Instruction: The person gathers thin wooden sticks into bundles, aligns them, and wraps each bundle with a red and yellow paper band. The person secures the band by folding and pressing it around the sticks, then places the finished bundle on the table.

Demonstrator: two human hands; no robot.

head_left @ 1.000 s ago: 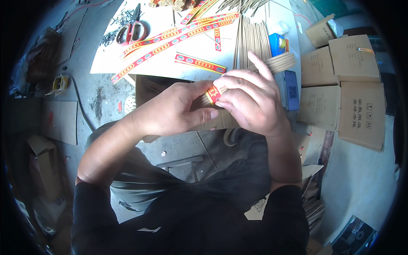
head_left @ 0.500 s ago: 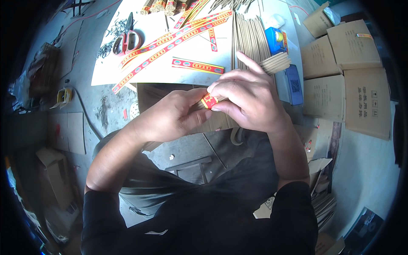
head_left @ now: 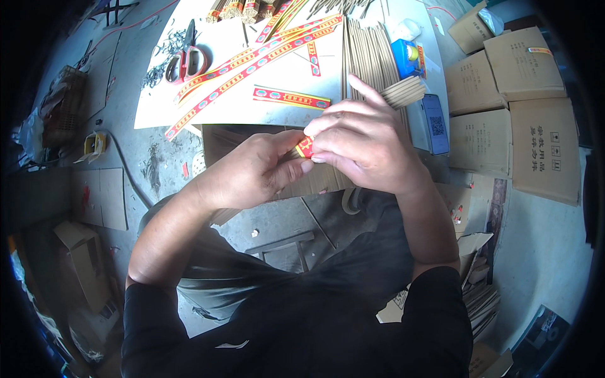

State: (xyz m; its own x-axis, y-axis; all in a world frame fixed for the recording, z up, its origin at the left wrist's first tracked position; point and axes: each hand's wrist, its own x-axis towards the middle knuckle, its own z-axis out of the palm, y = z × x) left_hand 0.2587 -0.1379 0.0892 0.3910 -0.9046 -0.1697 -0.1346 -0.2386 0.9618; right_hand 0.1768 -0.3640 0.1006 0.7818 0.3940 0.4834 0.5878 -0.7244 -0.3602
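Both of my hands are closed on one bundle of brown incense sticks (head_left: 404, 92), held just off the table's front edge. Around the bundle sits a red and yellow paper band (head_left: 305, 147). My left hand (head_left: 252, 170) grips the near end, thumb and fingers beside the band. My right hand (head_left: 372, 148) pinches the band with thumb and fingertips, its index finger raised. The far ends of the sticks stick out past the right hand; the middle is hidden under it. Beyond the hands lies a short stack of red and yellow paper strips (head_left: 292, 97).
The white table (head_left: 157, 107) carries long printed strips (head_left: 246, 69), red-handled scissors (head_left: 186, 63), loose incense sticks (head_left: 368, 53), banded bundles (head_left: 234, 9), a blue tape dispenser (head_left: 403, 57) and a phone (head_left: 435, 123). Cardboard boxes (head_left: 545, 145) are stacked at right. An open carton (head_left: 220, 138) stands below the table edge.
My right fingertips have shifted slightly left along the band, now covering more of it. The bundle has moved a little to the left with them.
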